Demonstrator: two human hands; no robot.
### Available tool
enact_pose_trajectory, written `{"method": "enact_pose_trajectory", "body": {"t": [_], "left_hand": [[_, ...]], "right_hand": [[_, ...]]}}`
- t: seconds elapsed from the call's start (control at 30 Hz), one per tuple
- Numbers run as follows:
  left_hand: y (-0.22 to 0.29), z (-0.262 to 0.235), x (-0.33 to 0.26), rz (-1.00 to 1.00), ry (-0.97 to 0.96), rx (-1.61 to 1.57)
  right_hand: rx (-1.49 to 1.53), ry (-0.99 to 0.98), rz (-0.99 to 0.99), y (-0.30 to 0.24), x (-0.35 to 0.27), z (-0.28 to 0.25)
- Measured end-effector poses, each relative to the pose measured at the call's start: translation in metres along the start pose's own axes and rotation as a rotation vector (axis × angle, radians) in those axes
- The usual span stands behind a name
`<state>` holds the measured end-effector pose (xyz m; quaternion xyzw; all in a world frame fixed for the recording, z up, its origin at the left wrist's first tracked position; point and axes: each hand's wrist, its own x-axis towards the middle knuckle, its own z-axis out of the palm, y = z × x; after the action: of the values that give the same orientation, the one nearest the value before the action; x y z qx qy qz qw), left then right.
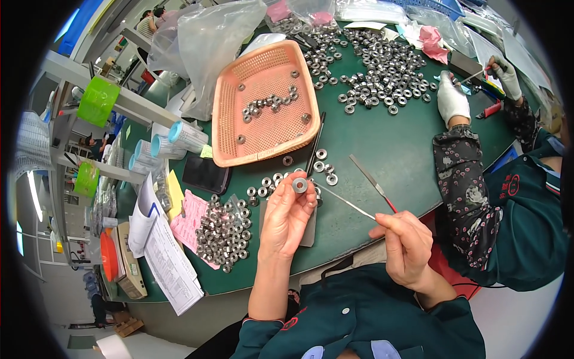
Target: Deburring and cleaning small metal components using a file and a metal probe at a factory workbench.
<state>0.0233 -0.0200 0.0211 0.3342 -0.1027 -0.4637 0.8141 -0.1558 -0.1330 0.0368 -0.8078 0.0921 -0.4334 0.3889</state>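
Ring of silvery metal with a round hole (300, 185) sits at the fingertips of my left hand (287, 220), pinched between thumb and fingers, its hole facing up at me. My right hand (409, 248) has thumb and fingers closed on a thin, straight metal rod tool (345, 201), which slants across to the ring; whether its tip touches the rim I cannot tell. I take the step in hand to be working this one piece with the tool. As I judge it, the next move calls for a firm left pinch and a light right-hand push, the tip lined up with the ring's edge or hole.

Under my left fingers lies a flat grey plate (307, 234). Just beyond those fingertips are a few loose silvery rings (321, 167), and ahead of my right fingers a flat metal file with a red handle (368, 176) rests on the dark green tabletop (382, 143). Left of my left fingers is a pile of silvery rings (224, 236), partly on a pink sheet (190, 220). Farther ahead stands a peach-coloured plastic mesh basket (222, 119), and beyond my right fingers, a co-worker's white-gloved hand (452, 100).
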Motion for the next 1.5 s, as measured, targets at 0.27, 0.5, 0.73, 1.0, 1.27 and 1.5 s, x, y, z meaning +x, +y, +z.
{"method": "enact_pose_trajectory", "body": {"t": [0.27,0.5,0.73,1.0,1.27,1.5], "left_hand": [[-0.005,0.011,0.0,0.064,0.017,0.162],[-0.011,0.02,-0.001,0.203,0.028,0.405],[-0.014,0.023,-0.002,0.064,-0.065,0.259],[0.004,0.018,-0.003,0.059,0.066,0.294],[-0.006,0.014,0.001,-0.175,0.013,0.05],[-0.009,0.017,0.004,-0.171,0.022,0.052]], "right_hand": [[0.028,0.01,-0.048,0.0,0.002,0.001],[0.101,0.006,0.239,0.006,-0.003,0.001],[-0.102,0.049,0.01,0.027,-0.006,0.009],[-0.394,0.187,-0.089,0.026,-0.009,-0.017],[-0.133,0.172,0.113,0.021,-0.011,-0.004],[-0.073,0.154,0.199,0.025,-0.015,0.002]]}}
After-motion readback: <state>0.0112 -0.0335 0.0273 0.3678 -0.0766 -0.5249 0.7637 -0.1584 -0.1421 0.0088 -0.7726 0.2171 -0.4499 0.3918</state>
